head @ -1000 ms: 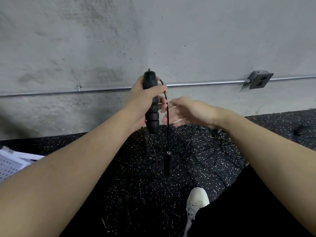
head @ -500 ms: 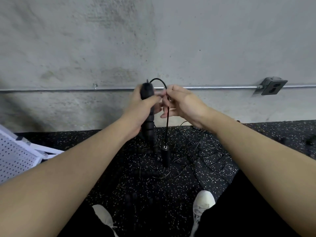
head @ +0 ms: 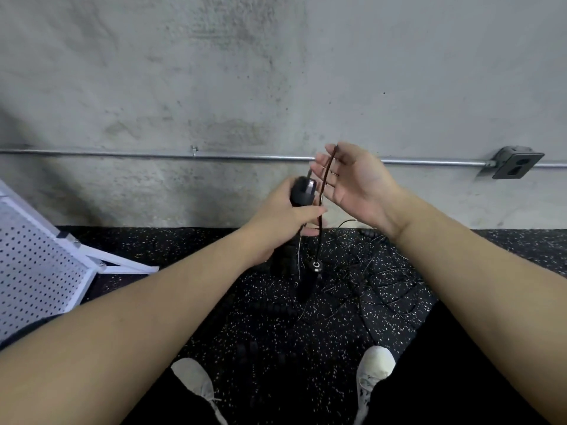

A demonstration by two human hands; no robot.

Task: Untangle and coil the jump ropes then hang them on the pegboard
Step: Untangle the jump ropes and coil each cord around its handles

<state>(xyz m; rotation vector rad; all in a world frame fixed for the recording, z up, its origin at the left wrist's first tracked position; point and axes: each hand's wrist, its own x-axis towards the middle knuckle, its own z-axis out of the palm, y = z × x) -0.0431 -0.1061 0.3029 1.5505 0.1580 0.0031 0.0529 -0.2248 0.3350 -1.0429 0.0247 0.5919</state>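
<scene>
A concrete wall is seen beyond the fingers, a speckled floor below them. A white pegboard is noted well to their left (leaning, on the floor). The left hand is curled round a black handle. The right hand is spread, fingers straight; the cord is draped across them, a second handle hanging beneath. Tangled ropes lie below.
</scene>
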